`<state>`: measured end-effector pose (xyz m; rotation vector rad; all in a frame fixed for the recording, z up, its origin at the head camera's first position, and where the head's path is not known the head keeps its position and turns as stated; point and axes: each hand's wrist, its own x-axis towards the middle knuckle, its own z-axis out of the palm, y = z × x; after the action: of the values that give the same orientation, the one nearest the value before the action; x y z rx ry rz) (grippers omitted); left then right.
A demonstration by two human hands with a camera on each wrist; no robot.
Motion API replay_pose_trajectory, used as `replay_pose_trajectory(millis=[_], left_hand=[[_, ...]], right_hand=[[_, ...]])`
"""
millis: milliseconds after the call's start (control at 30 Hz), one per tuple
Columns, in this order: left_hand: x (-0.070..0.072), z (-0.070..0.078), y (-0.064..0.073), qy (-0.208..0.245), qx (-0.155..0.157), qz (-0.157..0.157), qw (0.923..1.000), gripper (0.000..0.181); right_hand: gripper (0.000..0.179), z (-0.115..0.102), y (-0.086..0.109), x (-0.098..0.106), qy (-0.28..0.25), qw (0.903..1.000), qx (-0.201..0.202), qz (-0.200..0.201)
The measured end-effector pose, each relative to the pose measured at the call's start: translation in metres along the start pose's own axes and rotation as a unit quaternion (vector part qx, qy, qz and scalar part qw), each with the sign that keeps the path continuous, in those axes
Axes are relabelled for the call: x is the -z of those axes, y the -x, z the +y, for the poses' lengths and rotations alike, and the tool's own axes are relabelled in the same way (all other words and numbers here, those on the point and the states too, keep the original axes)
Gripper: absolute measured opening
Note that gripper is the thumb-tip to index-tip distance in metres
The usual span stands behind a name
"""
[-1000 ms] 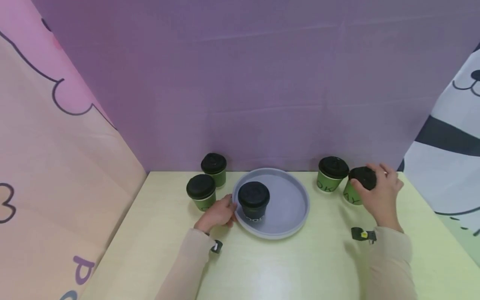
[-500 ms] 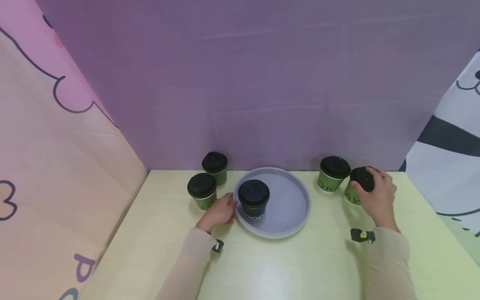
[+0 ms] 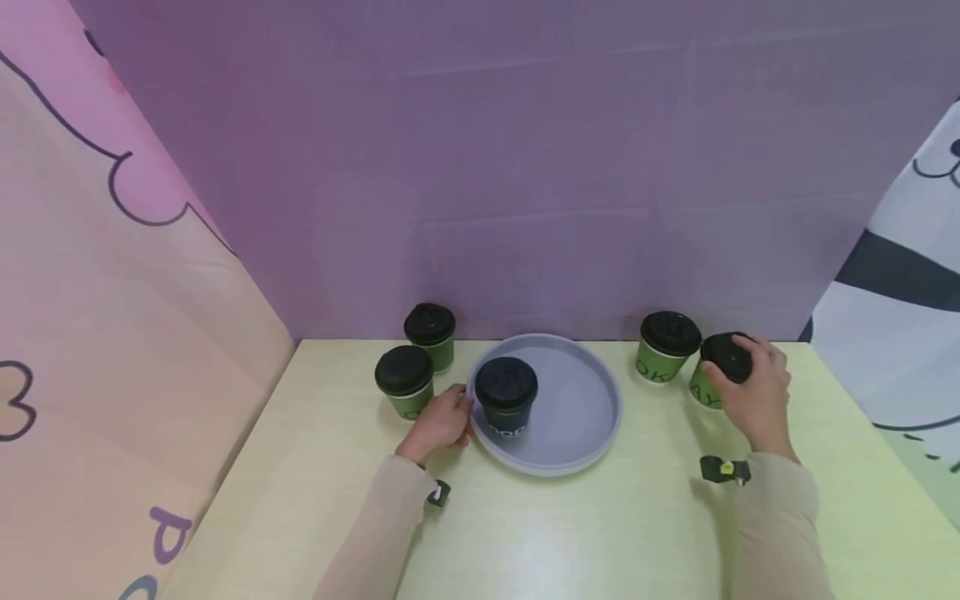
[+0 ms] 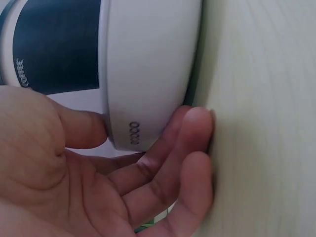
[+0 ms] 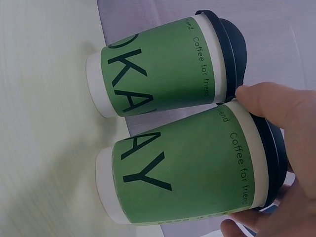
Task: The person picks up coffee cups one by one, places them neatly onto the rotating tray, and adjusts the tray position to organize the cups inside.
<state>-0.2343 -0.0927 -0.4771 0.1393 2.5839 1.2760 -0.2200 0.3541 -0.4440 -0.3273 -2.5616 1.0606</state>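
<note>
My left hand [image 3: 441, 423] pinches the left rim of a round grey tray [image 3: 581, 408], thumb on the rim and fingers at the lower outer wall in the left wrist view. On the tray's left part stands a dark lidded paper coffee cup [image 3: 507, 396]. Over at the right, my right hand [image 3: 756, 400] grips a green paper coffee cup [image 5: 187, 173] by its black lid, thumb on one side and fingers on the other. Its base seems to rest on the table. Close beside it stands a second green cup [image 5: 163, 64], also lidded.
Two more green lidded cups, a front one [image 3: 405, 383] and a rear one [image 3: 431, 333], stand left of the tray. The pale table [image 3: 540, 542] ends at a purple backdrop [image 3: 480, 167]. Printed cloths hang at both sides.
Both hands keep their places on the tray and the cup. The right hand's fingers have settled slightly closer over the lid, and the view has shifted a little.
</note>
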Motion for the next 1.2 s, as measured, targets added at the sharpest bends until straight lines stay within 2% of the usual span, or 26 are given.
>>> replay_pose_trajectory(millis=[133,233,467,733,1200], left_hand=[[-0.003,-0.002,-0.002,-0.003,0.000,0.017,0.9998,0.044],[-0.004,-0.003,-0.003,0.002,0.002,0.018,0.9998,0.044],[0.006,-0.001,0.002,0.026,0.000,-0.029,0.9992,0.046],[0.011,0.002,0.005,0.026,0.000,-0.071,0.9971,0.049],[0.011,0.000,0.005,0.049,-0.001,-0.085,0.9951,0.051]], right_hand=[[0.072,0.000,0.000,0.001,0.002,1.0000,-0.002,0.000],[0.073,0.001,0.000,0.001,0.005,1.0000,-0.002,0.000],[0.076,0.003,0.001,0.004,0.018,0.9998,0.004,0.002],[0.077,0.001,0.002,0.007,0.037,0.9992,0.016,0.005],[0.082,-0.014,0.006,0.026,0.048,0.9988,-0.003,-0.003]])
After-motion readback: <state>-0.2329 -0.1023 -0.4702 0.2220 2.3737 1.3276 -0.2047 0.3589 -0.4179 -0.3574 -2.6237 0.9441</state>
